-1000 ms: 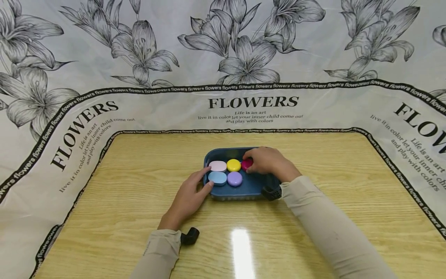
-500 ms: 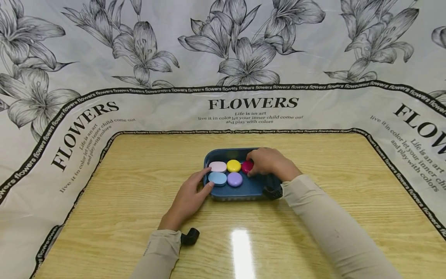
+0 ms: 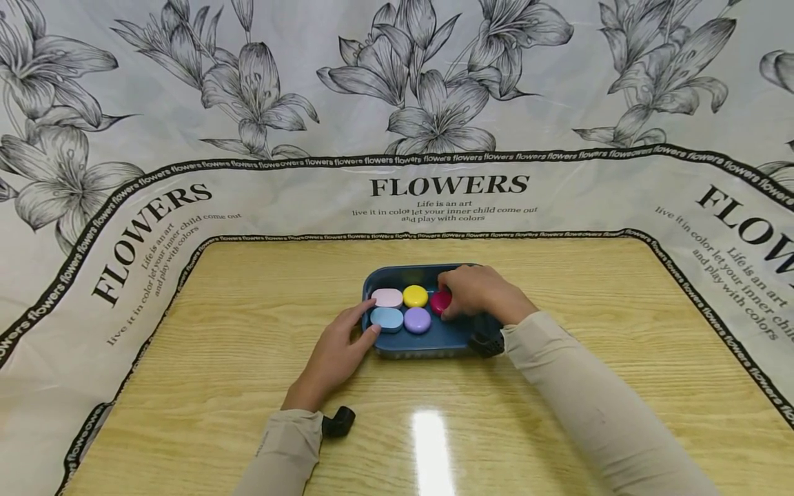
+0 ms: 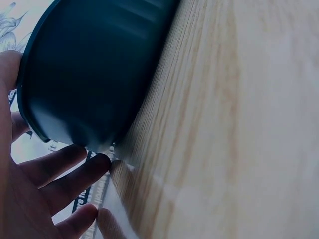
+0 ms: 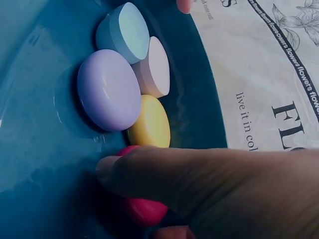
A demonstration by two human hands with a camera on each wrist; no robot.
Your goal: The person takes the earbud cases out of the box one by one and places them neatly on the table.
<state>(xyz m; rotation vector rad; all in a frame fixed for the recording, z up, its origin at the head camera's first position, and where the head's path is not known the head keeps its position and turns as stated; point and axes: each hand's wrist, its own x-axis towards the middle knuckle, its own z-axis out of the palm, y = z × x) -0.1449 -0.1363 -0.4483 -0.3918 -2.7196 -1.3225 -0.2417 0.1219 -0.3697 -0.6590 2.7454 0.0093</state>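
A dark blue tray (image 3: 443, 339) with rounded corners stands on the table. My left hand (image 3: 335, 348) holds its left rim; in the left wrist view, the thumb and one finger reach over the rim (image 4: 21, 94) while other fingers lie against the outer wall. Inside the tray, my right hand (image 3: 477, 291) pinches a crimson round piece (image 3: 441, 303), partly hidden by the thumb in the right wrist view. Beside it lie a yellow round piece (image 3: 415, 297), a lilac round piece (image 5: 109, 90), a pale pink oval piece (image 3: 387, 297) and a light blue oval piece (image 3: 387, 319).
The tray sits on a light wood-grain table (image 3: 248, 310). A white cloth (image 3: 298, 200) with printed flowers and lettering rises behind and at both sides. Each wrist wears a small black camera, such as the left wrist camera (image 3: 339, 421).
The right hand and the crimson piece have shifted very slightly toward the tray's front. The left hand keeps its place on the rim, and the other pieces look unmoved.
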